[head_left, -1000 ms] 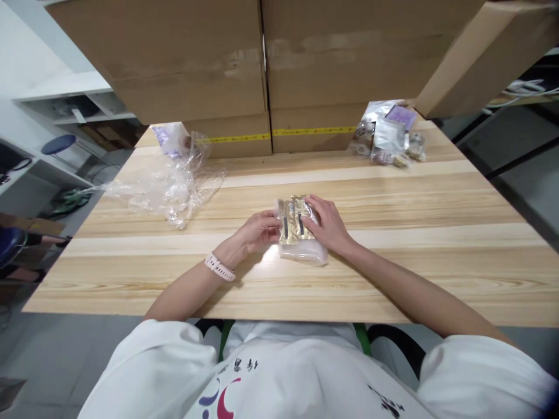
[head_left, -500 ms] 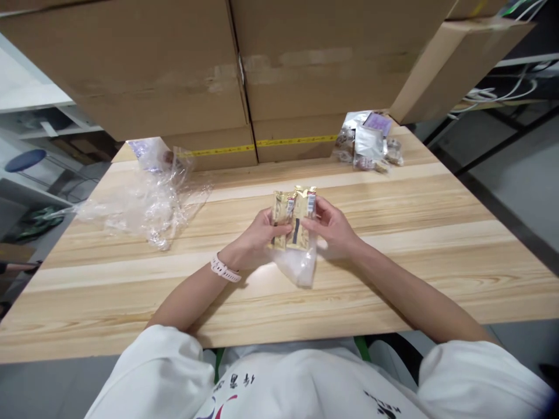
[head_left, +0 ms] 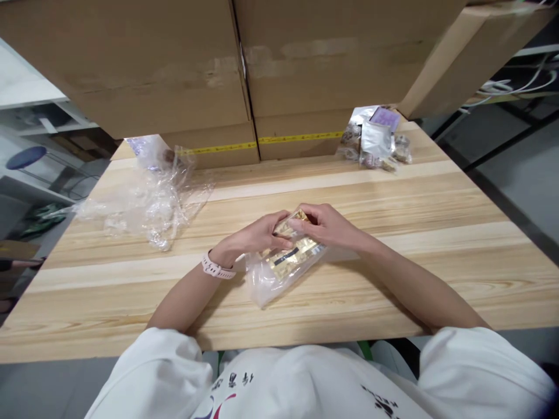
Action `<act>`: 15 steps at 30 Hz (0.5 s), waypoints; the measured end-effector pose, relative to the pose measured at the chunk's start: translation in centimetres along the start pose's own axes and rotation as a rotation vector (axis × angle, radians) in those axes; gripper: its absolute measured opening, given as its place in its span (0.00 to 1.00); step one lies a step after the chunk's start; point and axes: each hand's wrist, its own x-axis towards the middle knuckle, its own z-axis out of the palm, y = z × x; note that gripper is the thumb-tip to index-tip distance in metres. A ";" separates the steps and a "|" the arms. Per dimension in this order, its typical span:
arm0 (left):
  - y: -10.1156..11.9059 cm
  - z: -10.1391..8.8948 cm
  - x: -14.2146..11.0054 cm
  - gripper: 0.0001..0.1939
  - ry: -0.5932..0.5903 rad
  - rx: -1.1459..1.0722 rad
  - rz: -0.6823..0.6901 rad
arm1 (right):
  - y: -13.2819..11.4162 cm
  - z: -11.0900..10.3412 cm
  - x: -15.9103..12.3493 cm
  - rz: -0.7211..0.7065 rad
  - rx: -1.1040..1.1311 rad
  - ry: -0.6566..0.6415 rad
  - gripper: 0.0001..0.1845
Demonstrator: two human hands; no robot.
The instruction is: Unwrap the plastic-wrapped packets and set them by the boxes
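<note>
Here you are with the gold packets (head_left: pixel 287 265) lying slantwise between your hands, above the near middle of the table (head_left: pixel 393 233). Your left hand (head_left: pixel 257 236) is curled nearly closed, thumb across the gold wrapping; your right hand (head_left: pixel 331 228) pinches the far end, thumb and fingers bent in tight. The clear bag (head_left: pixel 262 285) spreads out below them, towards your left. Whether the packets sit inside it or just against it, I can't quite tell through the glare.

Watch that slick film: if your left thumb eases off, a packet could slide down the slope. Pulling your hands apart while both are pinching could stretch or tear the thin plastic, and the loose corner could fold under.

Compared with half a second ago, the packets have turned from side by side and nearly upright to this slant, the bag has swung leftwards, and your fingers have drawn in closer together.
</note>
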 end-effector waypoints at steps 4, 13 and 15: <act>-0.5 -0.7 -0.1 0.39 0.074 0.091 -0.077 | 3.0 0.1 0.1 0.142 0.239 0.123 0.27; -2.5 -4.9 -0.9 0.34 0.086 -0.499 0.001 | 6.1 -1.5 0.9 0.313 0.787 0.543 0.30; -2.8 -5.3 -1.1 0.27 0.062 -0.539 0.029 | 6.6 -2.0 1.1 0.313 0.833 0.599 0.28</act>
